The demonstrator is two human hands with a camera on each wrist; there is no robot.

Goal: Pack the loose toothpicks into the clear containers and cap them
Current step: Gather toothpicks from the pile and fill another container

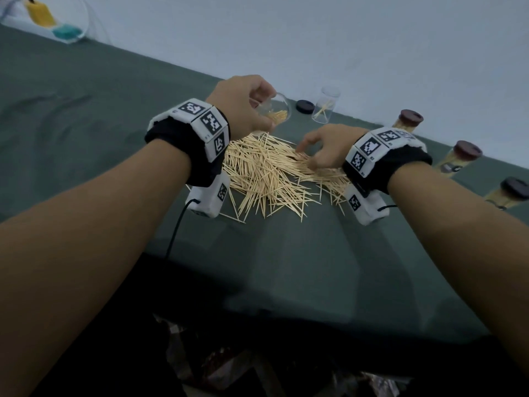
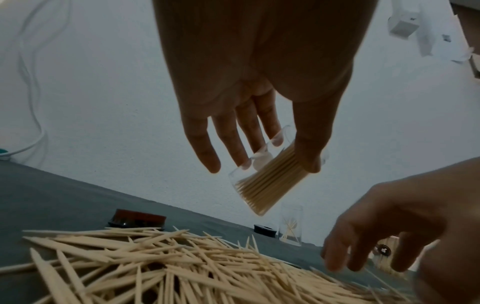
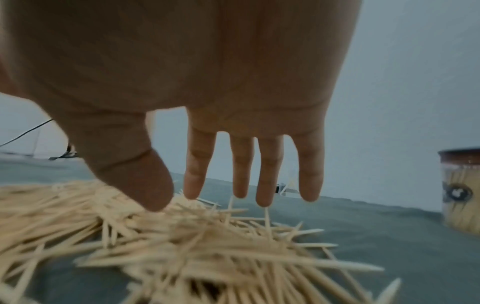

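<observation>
A big pile of loose toothpicks (image 1: 272, 179) lies on the grey-green cloth. Above its far edge, my left hand (image 1: 257, 110) grips a tilted clear container (image 1: 273, 111), partly filled with toothpicks. The left wrist view shows this container (image 2: 267, 181) held between the thumb and fingers of my left hand (image 2: 275, 162). My right hand (image 1: 320, 150) hovers over the pile's right side with nothing in it. In the right wrist view my right hand (image 3: 192, 185) has straight fingers, and the thumb tip touches the pile (image 3: 182, 236). A second clear container (image 1: 326, 106) stands upright with a few toothpicks inside.
A dark cap (image 1: 305, 106) lies beside the upright container, and another cap (image 2: 137, 220) lies behind the pile. Three filled, capped containers (image 1: 408, 121) (image 1: 458, 159) (image 1: 506, 193) stand along the right. The wall is close behind. Yellow and teal objects (image 1: 43, 15) sit far left.
</observation>
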